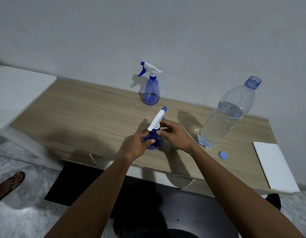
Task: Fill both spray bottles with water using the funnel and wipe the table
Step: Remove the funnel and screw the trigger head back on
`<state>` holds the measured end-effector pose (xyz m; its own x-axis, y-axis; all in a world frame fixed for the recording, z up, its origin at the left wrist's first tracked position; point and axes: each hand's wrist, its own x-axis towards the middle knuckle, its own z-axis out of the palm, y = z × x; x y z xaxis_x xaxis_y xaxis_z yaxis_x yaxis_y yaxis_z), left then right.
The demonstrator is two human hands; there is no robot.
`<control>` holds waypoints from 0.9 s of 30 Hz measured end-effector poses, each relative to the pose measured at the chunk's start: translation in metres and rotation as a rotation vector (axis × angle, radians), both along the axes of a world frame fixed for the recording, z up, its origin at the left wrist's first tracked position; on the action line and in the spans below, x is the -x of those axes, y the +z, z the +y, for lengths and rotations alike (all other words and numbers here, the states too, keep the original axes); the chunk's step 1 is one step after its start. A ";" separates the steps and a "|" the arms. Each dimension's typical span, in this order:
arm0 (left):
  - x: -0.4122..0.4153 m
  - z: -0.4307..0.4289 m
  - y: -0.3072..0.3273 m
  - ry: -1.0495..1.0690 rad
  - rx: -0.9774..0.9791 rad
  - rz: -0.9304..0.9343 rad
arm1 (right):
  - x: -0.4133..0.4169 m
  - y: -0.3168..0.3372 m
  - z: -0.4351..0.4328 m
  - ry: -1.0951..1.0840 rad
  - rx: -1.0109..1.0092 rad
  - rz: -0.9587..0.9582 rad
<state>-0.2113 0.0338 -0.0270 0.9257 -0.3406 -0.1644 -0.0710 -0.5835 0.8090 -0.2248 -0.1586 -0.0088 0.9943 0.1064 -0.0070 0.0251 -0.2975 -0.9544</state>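
Note:
A blue spray bottle with a white trigger head stands near the front of the wooden table. My left hand grips its body from the left. My right hand holds it at the neck, fingers curled by the collar under the trigger head. A second blue spray bottle stands upright at the back by the wall, apart from both hands. A small green thing, perhaps the funnel, peeks out under my right wrist, mostly hidden. A folded white cloth lies at the table's right end.
A large clear water bottle, uncapped and over half full, stands right of my hands. Its blue cap lies near the front edge. A wet smear shows between the spray bottles. A white surface adjoins the left end. Another person's sandalled foot stands at lower left.

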 end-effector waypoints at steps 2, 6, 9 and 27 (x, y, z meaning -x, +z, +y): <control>0.000 0.000 0.000 0.001 0.004 0.004 | -0.003 0.003 0.002 0.038 0.060 -0.001; -0.001 0.000 -0.001 0.005 -0.010 -0.015 | -0.004 -0.002 0.006 -0.029 0.048 0.001; -0.002 0.001 -0.002 0.001 -0.042 -0.040 | -0.004 -0.006 0.012 -0.106 0.015 0.004; -0.017 0.011 -0.017 -0.043 -0.084 0.051 | -0.006 -0.004 0.014 -0.167 0.003 0.030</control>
